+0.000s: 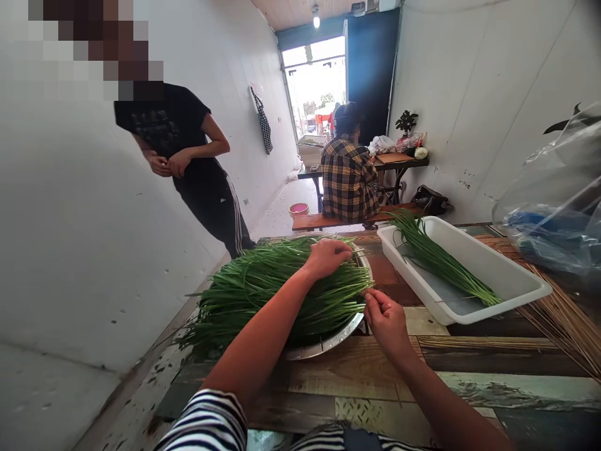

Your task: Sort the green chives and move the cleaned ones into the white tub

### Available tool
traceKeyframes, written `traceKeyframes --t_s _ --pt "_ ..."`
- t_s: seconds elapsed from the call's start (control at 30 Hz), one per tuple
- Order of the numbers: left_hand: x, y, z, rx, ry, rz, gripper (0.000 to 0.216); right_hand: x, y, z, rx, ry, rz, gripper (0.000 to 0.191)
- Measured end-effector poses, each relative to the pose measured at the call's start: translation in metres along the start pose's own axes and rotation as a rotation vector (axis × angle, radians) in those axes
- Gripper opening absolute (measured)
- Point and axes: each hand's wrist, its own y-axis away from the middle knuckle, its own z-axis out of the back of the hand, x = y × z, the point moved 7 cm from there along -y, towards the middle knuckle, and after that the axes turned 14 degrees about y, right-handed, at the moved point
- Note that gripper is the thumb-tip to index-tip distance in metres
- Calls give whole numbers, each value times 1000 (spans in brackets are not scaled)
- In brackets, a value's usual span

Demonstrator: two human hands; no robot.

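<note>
A large heap of long green garlic chives fills a round metal basin in front of me, pale stem ends pointing right. My left hand reaches across the top of the heap, its fingers closed on a few stems near their pale ends. Lower and to the right, my right hand pinches at the stem ends by the basin's rim. Just what lies between those fingertips is partly hidden. To the right, a white plastic tray holds a smaller bunch of chives, laid diagonally.
Thin brown sticks lie right of the tray, beneath a clear plastic bag. All this stands on a patchwork wooden table. One person stands at the left wall; another sits on a bench beyond the table.
</note>
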Motion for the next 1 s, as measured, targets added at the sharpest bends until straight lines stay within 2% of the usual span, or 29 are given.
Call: traceKeyframes --t_s 0.33,0.63,1.0 --pt "-4 1 1 -4 -25 7 24 -2 -1 -1 14 -41 -10 40" --pt "-3 0 1 -13 7 -55 22 2 0 2 -16 15 -2 39" --pt "3 -1 -2 11 40 -55 21 1 0 0 25 11 0 39"
